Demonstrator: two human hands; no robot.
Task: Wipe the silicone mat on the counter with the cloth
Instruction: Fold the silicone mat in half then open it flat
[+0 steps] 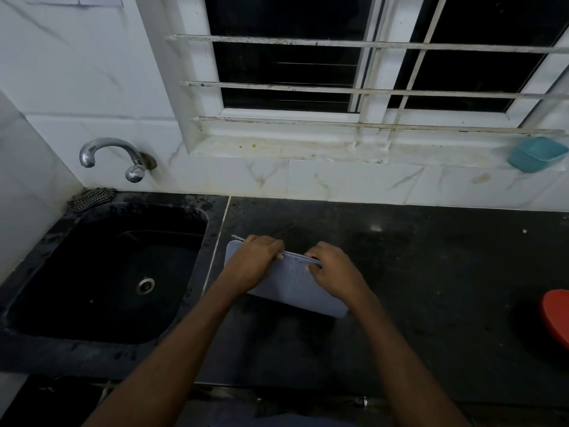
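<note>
A pale blue-grey silicone mat (292, 288) lies on the dark stone desk (431, 272), just right of the black sink (101, 272) and partly over the pale seam beside the sink's rim. Both hands grip the mat's far edge, which is lifted off the desk. The left hand (252, 260) is nearer the sink, its fingers (274, 246) curled over that edge and clamped on it. The right hand (332, 272) sits farther from the sink, its fingers (314, 265) likewise curled and pinching the same edge. The two hands are close but not touching.

A chrome tap (114, 157) juts from the tiled wall above the sink, and a checked cloth (90, 198) lies bunched at the sink's back left corner. Well right of the sink, a teal dish (537, 154) rests on the windowsill and a red object (557, 315) is cut by the frame edge.
</note>
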